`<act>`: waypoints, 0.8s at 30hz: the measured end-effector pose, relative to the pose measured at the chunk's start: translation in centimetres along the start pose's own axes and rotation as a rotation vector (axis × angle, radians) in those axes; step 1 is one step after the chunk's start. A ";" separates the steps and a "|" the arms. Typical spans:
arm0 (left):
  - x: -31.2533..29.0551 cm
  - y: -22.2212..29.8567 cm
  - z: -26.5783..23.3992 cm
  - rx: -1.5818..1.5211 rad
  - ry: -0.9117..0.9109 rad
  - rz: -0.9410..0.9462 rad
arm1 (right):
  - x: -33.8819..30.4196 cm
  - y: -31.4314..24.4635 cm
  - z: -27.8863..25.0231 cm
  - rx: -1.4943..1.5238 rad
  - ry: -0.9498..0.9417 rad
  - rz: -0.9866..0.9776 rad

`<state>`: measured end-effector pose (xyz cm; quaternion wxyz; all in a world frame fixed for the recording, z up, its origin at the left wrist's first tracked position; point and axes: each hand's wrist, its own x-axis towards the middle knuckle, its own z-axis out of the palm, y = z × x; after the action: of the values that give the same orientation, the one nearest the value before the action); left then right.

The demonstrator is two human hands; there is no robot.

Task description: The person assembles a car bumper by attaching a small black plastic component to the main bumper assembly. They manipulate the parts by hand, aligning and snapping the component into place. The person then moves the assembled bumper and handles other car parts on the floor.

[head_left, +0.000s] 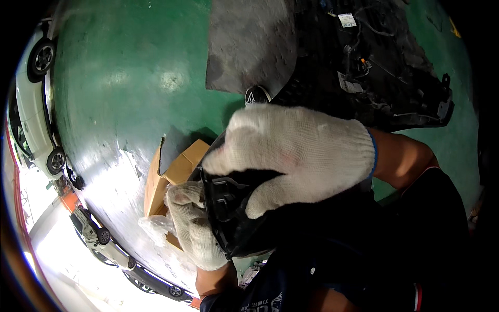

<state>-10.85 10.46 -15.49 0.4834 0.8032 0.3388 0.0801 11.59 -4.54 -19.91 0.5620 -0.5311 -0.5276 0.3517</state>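
A black moulded plastic part (226, 195) with ribs and clip-like shapes along its edge is held close to my body. My left hand (195, 226), in a white knit glove, curls its fingers round the part's left edge. On the far side, my right hand (299, 151), also gloved in white with a blue cuff edge, lies over the top of the part, thumb toward me and fingers bent over it. Faint reddish smudges mark the right glove. Much of the part is lost in shadow against my dark clothing.
An opened cardboard box (176, 169) with clear plastic wrapping (156, 226) sits on the green floor (125, 67) beside my left hand. A grey mat (249, 41) and a large black panel with wiring (374, 73) lie ahead. Several cars stand far left.
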 end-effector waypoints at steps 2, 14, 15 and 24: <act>0.6 0.4 -0.6 0.119 -0.081 -0.091 | -0.5 0.2 -0.2 -0.225 0.144 -0.090; 1.6 2.4 0.5 -0.240 -0.170 -0.134 | 0.4 1.3 0.1 -0.107 -0.003 -0.124; 1.8 2.5 0.2 -0.272 -0.213 -0.152 | 0.5 1.2 0.1 -0.101 -0.003 -0.124; 1.9 1.6 0.1 -0.243 -0.222 -0.043 | 0.1 0.1 0.0 -0.117 -0.009 -0.005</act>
<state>-8.59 11.10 -14.58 0.6129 0.7354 0.2884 0.0208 11.58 -4.43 -20.02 0.5284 -0.5604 -0.5510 0.3211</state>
